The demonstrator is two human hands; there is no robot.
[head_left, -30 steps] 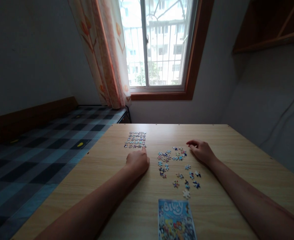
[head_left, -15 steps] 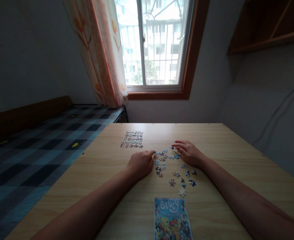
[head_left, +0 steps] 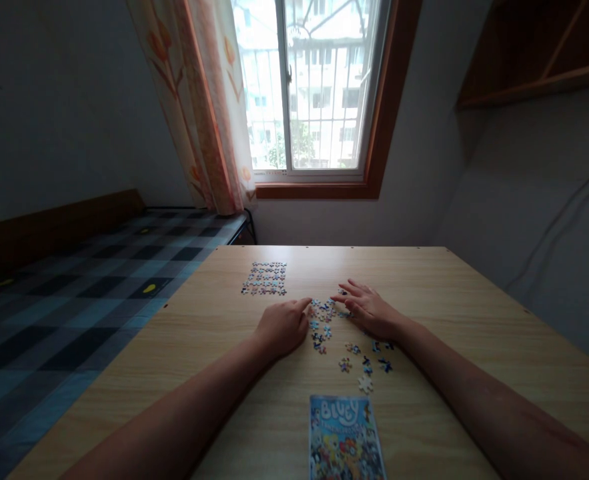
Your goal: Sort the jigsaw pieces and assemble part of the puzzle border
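Observation:
Loose jigsaw puzzle pieces (head_left: 327,312) lie in a scattered pile on the wooden table. At the pile's left edge rests my left hand (head_left: 285,325), its index finger reaching to the nearest pieces and its other fingers curled under; whether anything is in them is hidden. My right hand (head_left: 369,310) lies over the pile's right side, fingers spread and open, covering some pieces. Several more pieces (head_left: 367,365) lie nearer to me, with one pale, blank-looking piece (head_left: 365,385) among them. Farther back on the left, other puzzle pieces (head_left: 268,279) are set out in neat rows.
A picture box or card (head_left: 347,437) marked "Bluey" lies at the near side of the wooden table (head_left: 214,347). Left of the table is a bed with a checked cover (head_left: 99,287). A window (head_left: 319,87) and curtain (head_left: 199,100) are beyond.
My right hand has shifted left over the loose pieces, its fingers spreading above them. My left hand has stayed nearly in place.

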